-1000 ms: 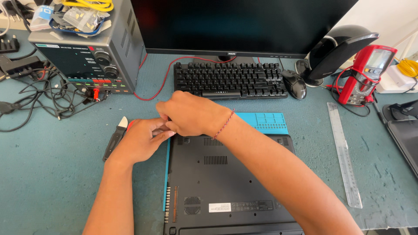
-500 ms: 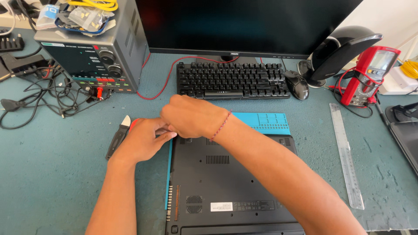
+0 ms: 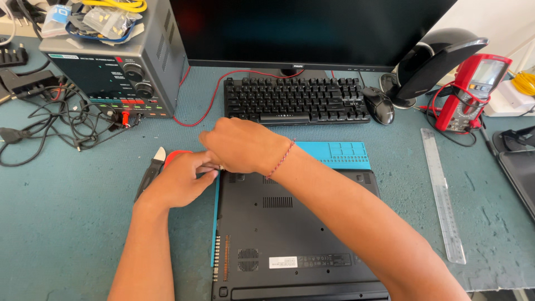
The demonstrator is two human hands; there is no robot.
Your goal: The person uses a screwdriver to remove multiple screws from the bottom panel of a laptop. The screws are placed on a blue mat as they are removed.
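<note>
The table (image 3: 67, 234), topped with a worn teal mat, carries everything. At twelve o'clock stands a dark monitor (image 3: 312, 30), with a grey bench power supply (image 3: 111, 67) at ten o'clock, its leads spilling left. Below the monitor lie a black keyboard (image 3: 295, 100) and mouse (image 3: 379, 105); a red multimeter (image 3: 473, 89) sits at two o'clock and a clear ruler (image 3: 443, 195) at three.

Centre and toward six o'clock lies a black laptop (image 3: 290, 239), turned underside up on a blue work mat (image 3: 340, 155), which probably puts its base panel within reach. A dark-handled tool with a pale tip (image 3: 151, 170) rests at nine o'clock, just beside the left wrist.

Both hands meet at the laptop's upper left corner, roughly eleven o'clock from its middle. The right hand (image 3: 239, 145) reaches across, fingers curled down in a closed grip over that corner; whatever it pinches is hidden. The left hand (image 3: 181, 178) lies below it, fingers bent against the laptop's edge as if to steady it, partly covering something red-orange (image 3: 175, 155). Whether its grip holds anything I cannot tell.
</note>
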